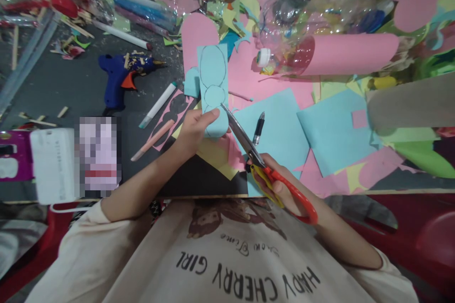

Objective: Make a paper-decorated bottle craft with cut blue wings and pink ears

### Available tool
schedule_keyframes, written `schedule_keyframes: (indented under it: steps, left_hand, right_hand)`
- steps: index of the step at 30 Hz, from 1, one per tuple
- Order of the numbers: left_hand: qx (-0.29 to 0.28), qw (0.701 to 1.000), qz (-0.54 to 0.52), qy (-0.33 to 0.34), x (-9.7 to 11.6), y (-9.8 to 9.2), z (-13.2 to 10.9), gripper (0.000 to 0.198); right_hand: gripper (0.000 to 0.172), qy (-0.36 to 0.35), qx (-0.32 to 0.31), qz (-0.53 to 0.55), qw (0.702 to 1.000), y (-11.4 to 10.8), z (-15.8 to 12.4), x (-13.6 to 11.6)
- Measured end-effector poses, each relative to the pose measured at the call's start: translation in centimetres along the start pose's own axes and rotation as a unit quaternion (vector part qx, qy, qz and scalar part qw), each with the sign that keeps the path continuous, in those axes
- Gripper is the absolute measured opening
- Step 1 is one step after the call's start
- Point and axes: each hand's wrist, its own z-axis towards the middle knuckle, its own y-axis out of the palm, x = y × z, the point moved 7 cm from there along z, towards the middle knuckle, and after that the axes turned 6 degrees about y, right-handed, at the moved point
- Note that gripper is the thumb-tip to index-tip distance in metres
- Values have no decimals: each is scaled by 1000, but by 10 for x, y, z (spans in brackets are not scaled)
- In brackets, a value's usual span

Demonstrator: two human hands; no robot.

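My left hand (197,128) pinches the lower end of a light blue paper strip (213,68), its thumb lying on top. Ovals and a small circle are drawn on the strip in dark line. In my right hand (275,182) are scissors (245,137) with red and yellow handles, the fingers wrapped round the loops. The scissor tips touch the strip's right edge, close to the small circle and my left thumb. The blades look nearly closed. A black pen (259,128) lies on blue paper (280,137) just right of the blades.
A blue glue gun (115,78) lies on the left, near markers (156,106). A pink-wrapped plastic bottle (355,54) lies at the right. Coloured paper scraps and plastic bottles crowd the back. A white box-like device (53,165) stands by the table's front left edge.
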Motion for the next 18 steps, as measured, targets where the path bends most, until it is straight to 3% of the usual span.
schedule_keyframes:
  steps: [8,18]
  left_hand:
    - [-12,1000,-5,10,2,1,0,41]
    - [-35,999,17,-15,1,1,0,40]
  right_hand:
    - [83,-8,-7,-8,1000,-2,2,3]
    - [66,-29,-37,-33,998,-6,-7,10]
